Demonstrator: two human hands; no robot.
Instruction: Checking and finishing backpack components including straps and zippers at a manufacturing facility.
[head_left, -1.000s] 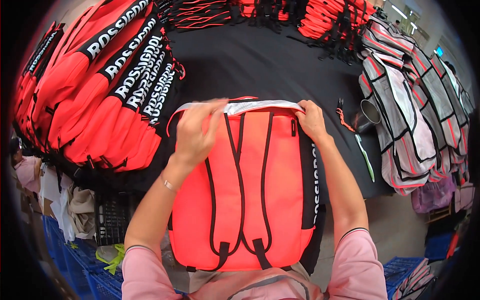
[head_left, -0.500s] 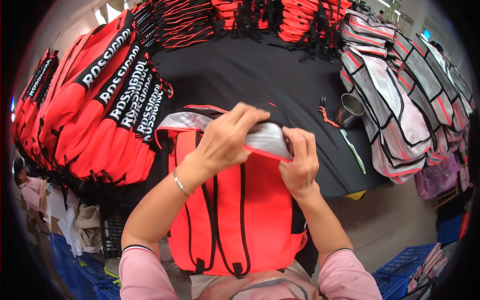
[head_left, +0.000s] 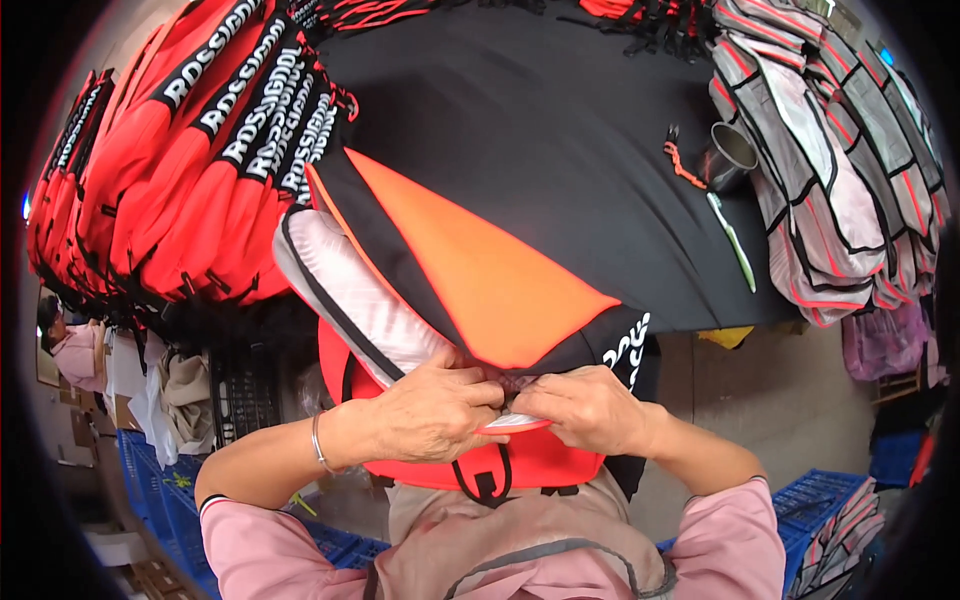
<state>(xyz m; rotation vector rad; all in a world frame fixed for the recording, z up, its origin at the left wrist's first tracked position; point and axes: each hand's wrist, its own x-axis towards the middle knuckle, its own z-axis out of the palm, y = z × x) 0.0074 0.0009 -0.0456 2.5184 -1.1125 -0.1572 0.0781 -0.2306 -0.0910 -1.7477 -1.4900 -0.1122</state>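
A red, black and orange backpack (head_left: 480,290) lies against my front, its body bent over the near table edge. Pale shiny lining (head_left: 355,275) shows along its open left side. At the near rim of the bag, my left hand (head_left: 435,408) is closed on the edge fabric, fingertips tucked in. Close beside it, my right hand (head_left: 590,408) pinches the same red-trimmed edge. A bit of whitish lining peeks out between the two hands. What the fingertips grip inside is partly hidden.
Stacked red bags (head_left: 200,170) stand left on the black-covered table (head_left: 530,110). Grey bag pieces (head_left: 820,190) are piled right, beside a metal cup (head_left: 730,155), an orange cord (head_left: 680,165) and a green-white toothbrush (head_left: 733,240). Blue crates (head_left: 810,515) sit lower right.
The backpack has been turned and folded, so its orange and black panel now shows. Both hands have come down nearer my body and closer together. The view has tilted down.
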